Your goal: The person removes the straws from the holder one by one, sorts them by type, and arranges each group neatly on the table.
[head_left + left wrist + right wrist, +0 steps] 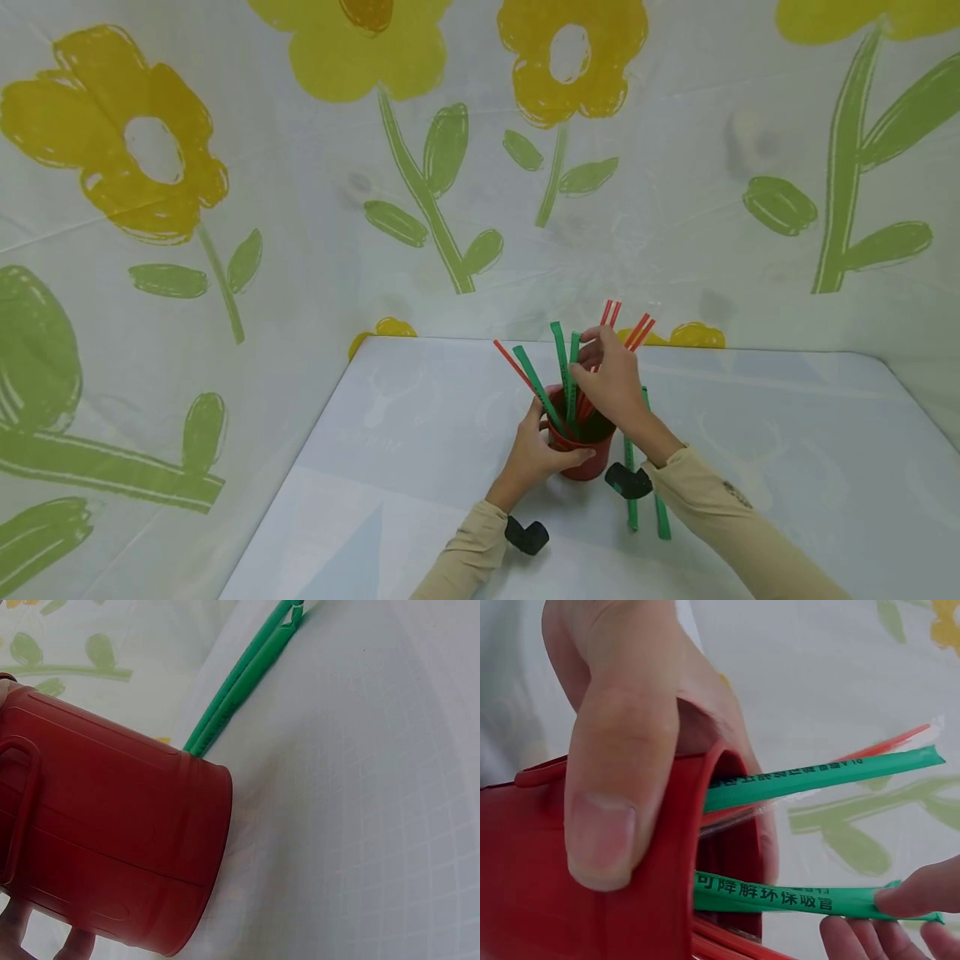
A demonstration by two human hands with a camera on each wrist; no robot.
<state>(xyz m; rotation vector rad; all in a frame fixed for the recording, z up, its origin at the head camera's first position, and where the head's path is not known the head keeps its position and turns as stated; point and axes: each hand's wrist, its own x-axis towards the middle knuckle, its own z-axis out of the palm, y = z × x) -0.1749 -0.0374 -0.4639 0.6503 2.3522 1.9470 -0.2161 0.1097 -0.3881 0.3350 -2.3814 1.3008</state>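
A red bucket [585,462] stands on the table with several straws leaning in it, some in green paper wrappers, others red. My left hand [532,454] grips the bucket's side near the rim; its thumb lies along the outside in the right wrist view. Over the mouth, my right hand [615,379] pinches the upper end of a green-wrapped straw [795,898], whose lower end is inside the bucket. Another green-wrapped straw [825,778] leans at the rim beside a red straw [513,364]. Red straws [640,331] rise behind the right hand.
Green-wrapped straws [662,517] lie on the white table [787,467] right of the bucket, partly hidden under the right forearm. Black wrist cameras [628,481] sit at both cuffs. A flower-printed curtain [675,208] hangs behind the table's far edge.
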